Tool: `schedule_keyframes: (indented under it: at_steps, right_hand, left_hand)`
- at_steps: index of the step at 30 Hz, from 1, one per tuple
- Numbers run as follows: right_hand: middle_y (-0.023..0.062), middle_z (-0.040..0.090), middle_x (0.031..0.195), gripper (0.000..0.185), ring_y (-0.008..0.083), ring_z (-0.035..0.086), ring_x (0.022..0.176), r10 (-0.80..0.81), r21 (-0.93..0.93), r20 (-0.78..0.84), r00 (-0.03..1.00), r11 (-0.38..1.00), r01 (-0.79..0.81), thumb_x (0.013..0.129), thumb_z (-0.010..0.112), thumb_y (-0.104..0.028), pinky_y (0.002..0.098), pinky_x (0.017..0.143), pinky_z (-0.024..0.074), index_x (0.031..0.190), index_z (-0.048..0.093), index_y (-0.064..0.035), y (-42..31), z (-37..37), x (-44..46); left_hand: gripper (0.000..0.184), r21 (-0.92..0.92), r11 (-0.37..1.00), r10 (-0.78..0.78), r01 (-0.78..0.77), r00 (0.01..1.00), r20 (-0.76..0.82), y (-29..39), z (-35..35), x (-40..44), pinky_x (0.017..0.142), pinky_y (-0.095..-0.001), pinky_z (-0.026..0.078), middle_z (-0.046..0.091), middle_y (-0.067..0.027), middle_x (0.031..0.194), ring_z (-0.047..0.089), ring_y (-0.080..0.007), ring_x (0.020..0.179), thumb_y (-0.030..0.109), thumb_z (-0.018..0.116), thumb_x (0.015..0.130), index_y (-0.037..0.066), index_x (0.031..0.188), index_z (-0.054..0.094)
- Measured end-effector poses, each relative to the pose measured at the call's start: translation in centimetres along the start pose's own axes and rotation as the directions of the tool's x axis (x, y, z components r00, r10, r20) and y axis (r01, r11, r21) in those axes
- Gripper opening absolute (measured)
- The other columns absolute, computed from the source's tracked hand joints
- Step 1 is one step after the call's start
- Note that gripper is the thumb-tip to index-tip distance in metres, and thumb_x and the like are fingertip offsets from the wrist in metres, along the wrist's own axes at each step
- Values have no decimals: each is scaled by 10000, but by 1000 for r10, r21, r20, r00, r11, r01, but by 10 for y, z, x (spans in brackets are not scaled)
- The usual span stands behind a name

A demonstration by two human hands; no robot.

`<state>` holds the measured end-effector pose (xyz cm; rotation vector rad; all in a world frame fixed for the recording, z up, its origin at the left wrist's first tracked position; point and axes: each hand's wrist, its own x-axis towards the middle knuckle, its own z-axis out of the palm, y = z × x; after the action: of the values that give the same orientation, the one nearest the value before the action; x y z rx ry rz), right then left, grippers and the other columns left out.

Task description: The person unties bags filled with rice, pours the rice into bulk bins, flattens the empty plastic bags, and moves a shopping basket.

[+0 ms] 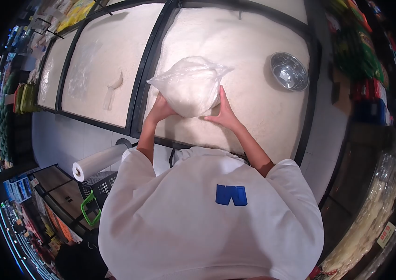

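Observation:
A clear plastic bag (188,88) filled with white grains, probably rice, rests over the large bin of the same white grains (254,112). Its top edge lies spread out to both sides. My left hand (161,109) is against the bag's lower left side, partly hidden by it. On the right side, my right hand (223,112) touches the bag with its thumb and fingers spread apart. A shiny metal bowl (289,71) sits on the grains to the right of the bag.
Black-framed bin edges (142,88) separate the compartments. In the left bin lie a scoop (114,88) and a thin plastic bag (83,65). A roll of plastic bags (100,162) stands by a dark basket with a green handle (89,207). Packed shelves line both sides.

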<state>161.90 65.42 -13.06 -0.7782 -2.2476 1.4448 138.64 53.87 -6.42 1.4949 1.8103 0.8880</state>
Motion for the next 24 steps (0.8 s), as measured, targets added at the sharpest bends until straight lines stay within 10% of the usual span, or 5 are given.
schedule_keyframes:
  at_steps: [10, 18, 24]
  right_hand:
    - [209, 92, 1486, 1343, 335, 142, 1375, 65, 152, -64, 996, 987, -54, 485, 882, -328, 412, 1122, 191, 1434, -22, -34, 10, -1, 33]
    - [188, 180, 1461, 1267, 293, 200, 1359, 114, 541, -155, 981, 841, -12, 569, 853, -356, 405, 1097, 228, 1440, -18, -60, 27, -14, 57]
    - [211, 308, 1389, 1108, 317, 287, 1313, 220, 466, -225, 949, 880, -94, 639, 803, -405, 427, 1062, 282, 1434, 110, -64, 41, -17, 68]
  left_hand:
    - [804, 34, 994, 101, -100, 993, -56, -20, -1, 23, 1036, -439, 298, 471, -195, 1258, 402, -360, 1206, 229, 840, 558, 5, 1240, 478]
    - [1127, -209, 978, 42, -27, 997, 67, -17, -3, 97, 1077, -395, 276, 341, -184, 1369, 320, -323, 1288, 248, 881, 470, 4, 1377, 258]
    - [1124, -201, 972, 130, -122, 991, 27, -26, 5, 134, 1075, -377, 276, 378, -173, 1356, 349, -291, 1281, 220, 877, 474, -4, 1383, 255]
